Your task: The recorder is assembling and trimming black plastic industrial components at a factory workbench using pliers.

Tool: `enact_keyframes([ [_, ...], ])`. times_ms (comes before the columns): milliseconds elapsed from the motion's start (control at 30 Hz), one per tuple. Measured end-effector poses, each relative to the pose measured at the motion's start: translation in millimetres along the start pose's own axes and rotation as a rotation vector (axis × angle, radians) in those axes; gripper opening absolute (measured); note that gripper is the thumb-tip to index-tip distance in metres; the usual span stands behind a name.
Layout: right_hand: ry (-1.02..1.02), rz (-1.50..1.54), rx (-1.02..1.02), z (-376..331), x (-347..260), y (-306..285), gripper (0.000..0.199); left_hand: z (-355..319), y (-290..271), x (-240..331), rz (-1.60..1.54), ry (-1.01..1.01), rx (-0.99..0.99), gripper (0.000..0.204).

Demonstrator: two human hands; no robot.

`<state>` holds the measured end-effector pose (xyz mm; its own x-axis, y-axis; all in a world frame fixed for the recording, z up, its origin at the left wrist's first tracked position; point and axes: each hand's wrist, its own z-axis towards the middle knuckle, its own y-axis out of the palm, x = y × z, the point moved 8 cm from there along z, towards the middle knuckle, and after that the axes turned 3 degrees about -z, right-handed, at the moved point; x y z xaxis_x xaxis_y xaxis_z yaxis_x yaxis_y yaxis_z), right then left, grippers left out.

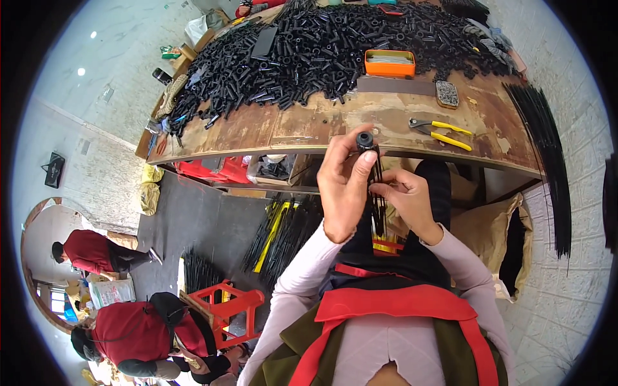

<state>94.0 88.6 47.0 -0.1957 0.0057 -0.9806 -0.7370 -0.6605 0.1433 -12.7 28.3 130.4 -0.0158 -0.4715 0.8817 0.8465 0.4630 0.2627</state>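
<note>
Black strands (378, 219) — partly hidden

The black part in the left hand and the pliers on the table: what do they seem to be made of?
Black part: probably moulded plastic or rubber; its dark, rounded end shows only a soft shine.
Pliers: likely metal at the grey head; evenly bright yellow handles suggest plastic covering.

black tubes (296, 58) on wooden table (257, 132)
</note>
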Motion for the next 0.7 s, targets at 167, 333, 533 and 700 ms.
enact_keyframes([
  [167, -0.05, -0.088, 0.088, 2.8, 2.9, 3.9, 0.011, -1.9, -8.7, -8.0, -0.059, -0.05, 0.069, 0.032],
  [333, -0.052, -0.036, 0.086, 6.8, 10.6, 15.4, 0.01, -0.2, -12.0, -5.9, -0.024, -0.046, 0.058, 0.033],
  [533, -0.031, -0.157, 0.085, -5.1, 19.9, 18.1, 0.01, 6.4, -24.3, -15.8, -0.116, -0.074, -0.006, 0.032],
  [700, -0.017, -0.176, 0.105, -2.7, 20.8, 23.3, 0.009, 6.9, -22.3, -17.1, -0.078, 0.007, -0.012, 0.028],
])
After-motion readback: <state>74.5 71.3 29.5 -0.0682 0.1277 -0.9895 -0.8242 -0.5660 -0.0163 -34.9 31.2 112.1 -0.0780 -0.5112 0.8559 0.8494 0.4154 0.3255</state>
